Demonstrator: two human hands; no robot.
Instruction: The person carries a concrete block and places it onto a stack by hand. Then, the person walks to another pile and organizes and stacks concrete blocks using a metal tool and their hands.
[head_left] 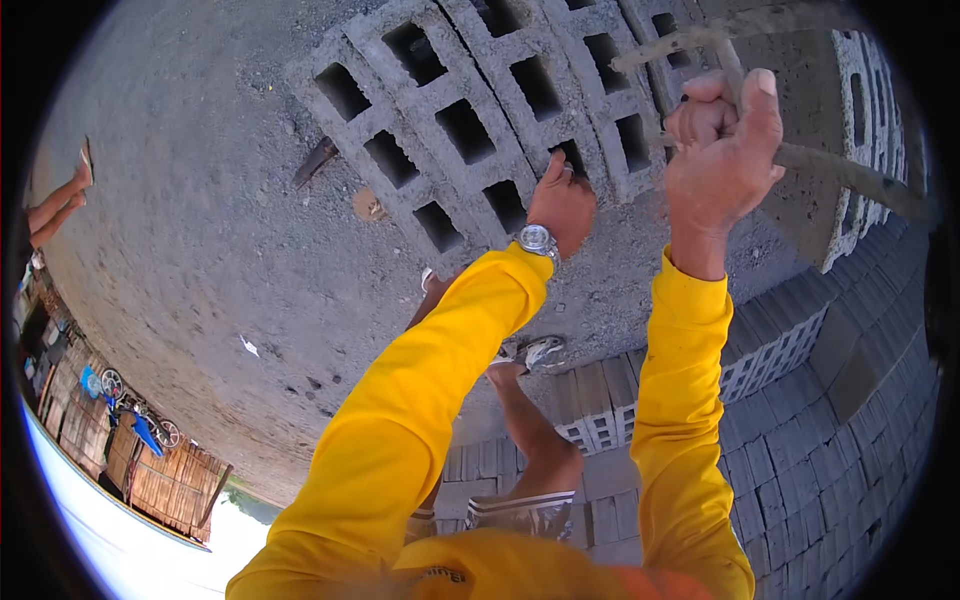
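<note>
Several grey concrete hollow blocks stand in a row on the ground ahead, their holes facing up. My left hand (566,212), with a metal watch (536,239) on its wrist, is closed on the near end of a hollow block (556,130). Its fingers reach into the end hole and are partly hidden there. To its right, my right hand (724,150) is raised in a closed grip around the short crosspiece of a rough wooden stick frame (770,22). Another stick (850,176) of this frame runs out to the right from beside that hand.
Blocks are stacked at the lower right (780,450), and more stand upright at the far right (858,150). A short piece of wood (316,163) lies left of the row. At the left edge are another person's legs (60,205) and a blue motorbike (146,432).
</note>
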